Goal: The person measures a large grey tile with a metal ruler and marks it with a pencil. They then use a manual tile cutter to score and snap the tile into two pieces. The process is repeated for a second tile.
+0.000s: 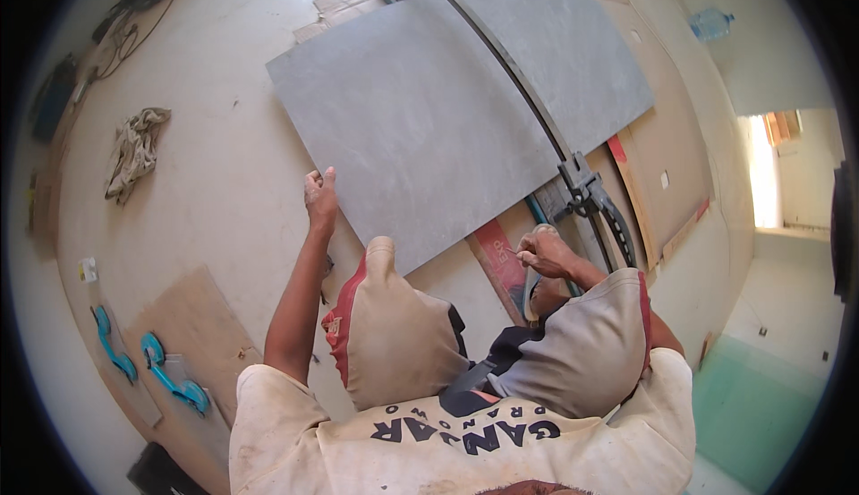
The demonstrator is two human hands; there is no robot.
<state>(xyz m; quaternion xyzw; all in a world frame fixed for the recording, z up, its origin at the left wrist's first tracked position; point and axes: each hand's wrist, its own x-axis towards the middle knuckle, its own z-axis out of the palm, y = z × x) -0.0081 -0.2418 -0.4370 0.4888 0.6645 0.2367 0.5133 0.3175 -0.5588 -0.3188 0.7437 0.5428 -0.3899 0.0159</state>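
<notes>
A large grey tile (pixel 447 110) lies flat on the floor under the long black rail of a manual tile cutter (pixel 501 65). My left hand (pixel 319 198) rests on the tile's near left edge, fingers spread flat. My right hand (pixel 543 253) is closed on a small thin object, perhaps a pencil, just off the tile's near right edge and beside the cutter's handle (pixel 601 211). I am crouched, with both knees (pixel 394 334) in front of me.
Brown cardboard sheets (pixel 662 137) lie under and right of the tile. Two blue suction lifters (pixel 165 374) sit on a board at lower left. A crumpled rag (pixel 134 150), cables (pixel 134 12) and a plastic bottle (pixel 711 22) lie around.
</notes>
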